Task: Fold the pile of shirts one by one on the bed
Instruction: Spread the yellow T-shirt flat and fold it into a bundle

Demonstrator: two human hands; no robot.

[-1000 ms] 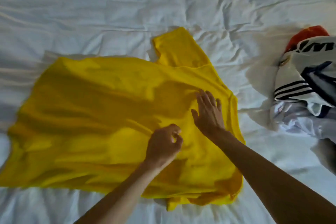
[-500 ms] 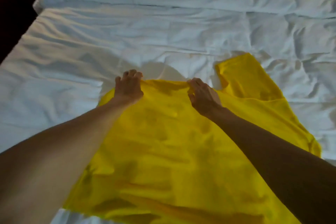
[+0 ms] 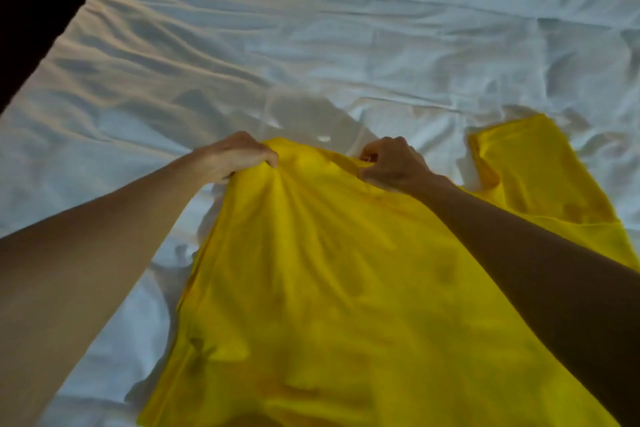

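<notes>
Both hands are gripping the far edge of the yellow shirt point(image 3: 346, 270), which is lying spread on the white bed sheet point(image 3: 311, 55). Left hand point(image 3: 235, 158) is bunching one corner in curled fingers, right hand point(image 3: 393, 163) is pinching the other. Looks like the fold-over step is starting; next move likely needs both corners pulled evenly toward the near side, edges kept aligned.

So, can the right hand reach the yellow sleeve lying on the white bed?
Probably yes: the sleeve lies flat just beside the right hand, nothing between, but that hand grips the yellow shirt edge.
</notes>
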